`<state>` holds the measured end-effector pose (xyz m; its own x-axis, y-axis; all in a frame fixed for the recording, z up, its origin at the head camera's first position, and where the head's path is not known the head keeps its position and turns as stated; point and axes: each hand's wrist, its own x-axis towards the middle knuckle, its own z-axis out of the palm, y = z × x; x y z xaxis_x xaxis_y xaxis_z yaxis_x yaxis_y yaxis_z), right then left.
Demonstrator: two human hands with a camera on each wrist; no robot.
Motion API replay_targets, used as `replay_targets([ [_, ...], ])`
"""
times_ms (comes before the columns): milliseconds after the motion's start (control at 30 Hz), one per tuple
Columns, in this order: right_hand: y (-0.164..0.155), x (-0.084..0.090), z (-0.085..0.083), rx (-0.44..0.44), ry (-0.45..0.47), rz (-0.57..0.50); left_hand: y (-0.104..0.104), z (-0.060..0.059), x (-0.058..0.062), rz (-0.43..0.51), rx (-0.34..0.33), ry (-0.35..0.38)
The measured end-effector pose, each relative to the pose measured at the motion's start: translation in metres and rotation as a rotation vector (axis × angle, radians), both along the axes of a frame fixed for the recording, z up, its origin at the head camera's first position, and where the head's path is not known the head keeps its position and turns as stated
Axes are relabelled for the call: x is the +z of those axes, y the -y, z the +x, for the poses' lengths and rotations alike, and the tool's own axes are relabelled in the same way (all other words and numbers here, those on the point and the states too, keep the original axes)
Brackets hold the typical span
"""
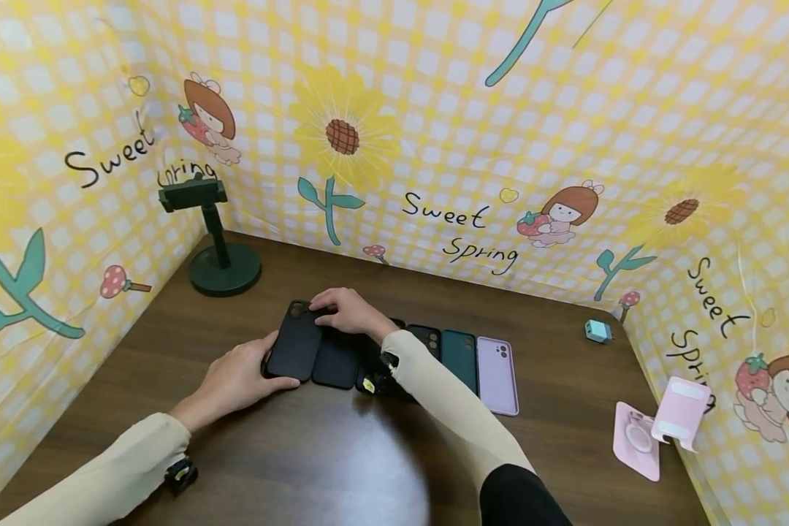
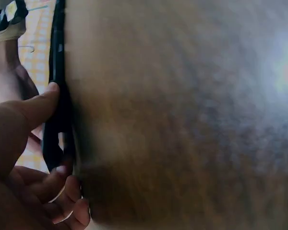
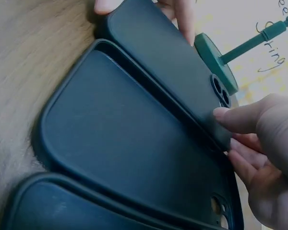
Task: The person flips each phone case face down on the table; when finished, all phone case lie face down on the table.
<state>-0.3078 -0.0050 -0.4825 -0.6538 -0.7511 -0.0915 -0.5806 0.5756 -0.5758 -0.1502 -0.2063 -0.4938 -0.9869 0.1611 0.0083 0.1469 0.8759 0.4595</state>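
**Black Case Held at Both Ends**

My left hand (image 1: 237, 380) gripped the near end of the black phone case (image 1: 294, 341); my right hand (image 1: 348, 310) pinched its far, camera end. The case lay tilted at the left of a row of cases (image 1: 460, 358) on the surface (image 1: 342, 467).

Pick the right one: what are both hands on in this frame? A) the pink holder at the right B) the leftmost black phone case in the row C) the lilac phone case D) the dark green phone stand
B: the left hand grips the near end of the leftmost black phone case and the right hand pinches its far end by the camera cutout; the lilac phone case lies untouched at the row's other end.
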Motion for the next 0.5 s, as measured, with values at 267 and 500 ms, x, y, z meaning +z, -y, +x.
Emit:
replay_targets([
  [267,-0.028,0.006,-0.001,0.033,-0.099,0.082,-0.006,-0.004,0.002,-0.100,-0.050,-0.021],
  [500,-0.085,0.005,-0.010,-0.202,-0.131,0.109,-0.035,-0.007,0.005,-0.095,-0.250,-0.301],
])
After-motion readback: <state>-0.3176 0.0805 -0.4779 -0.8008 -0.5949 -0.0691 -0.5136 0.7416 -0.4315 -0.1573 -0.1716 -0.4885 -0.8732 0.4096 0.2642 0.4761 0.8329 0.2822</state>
